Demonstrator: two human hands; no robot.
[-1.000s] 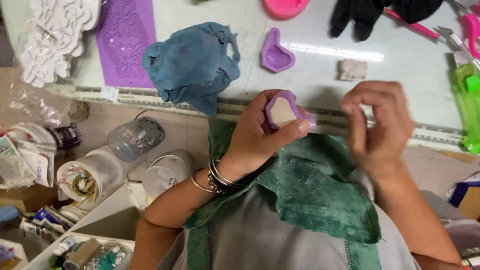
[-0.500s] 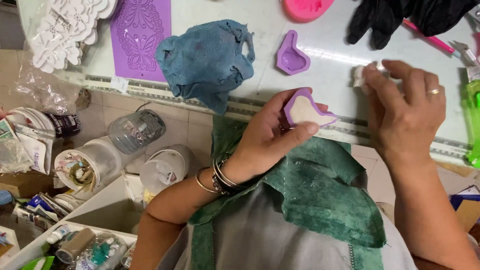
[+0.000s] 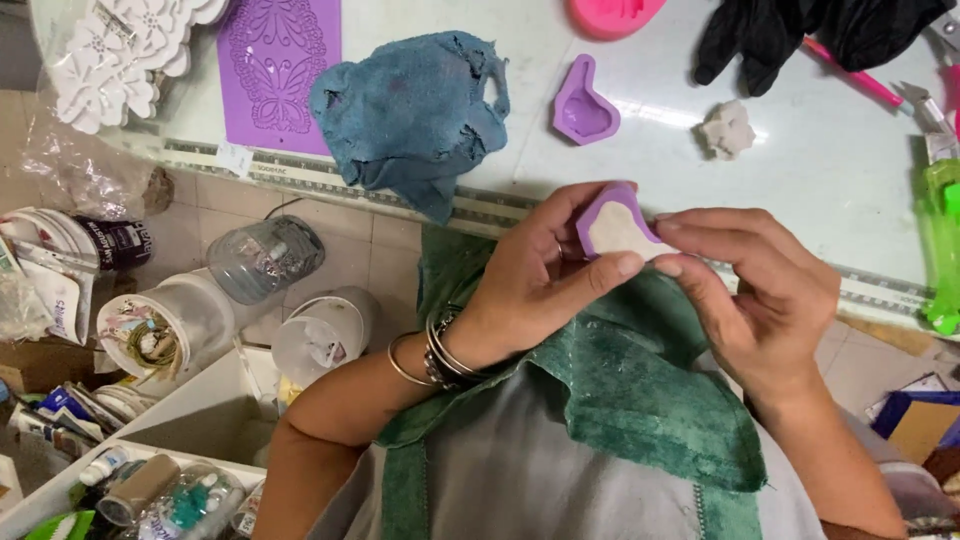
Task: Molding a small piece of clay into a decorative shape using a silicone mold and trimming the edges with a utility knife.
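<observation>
Left hand point(image 3: 530, 290) gripped small purple mould point(image 3: 612, 228) at desk's point(image 3: 820, 200) near edge, white paste filling cavity. Right hand point(image 3: 770, 290) pinched mould's right rim, fingertips on paste. Judged: filling done, smoothing under way; unmoulding left. Spare paste lump point(image 3: 727, 129) lay farther back.

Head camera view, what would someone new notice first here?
First, the small purple mould packed with white paste, held in the left hand at the table edge while the right hand presses its rim. Behind it on the white table lie a crumpled blue rag, a second purple mould and a white paste lump.
</observation>
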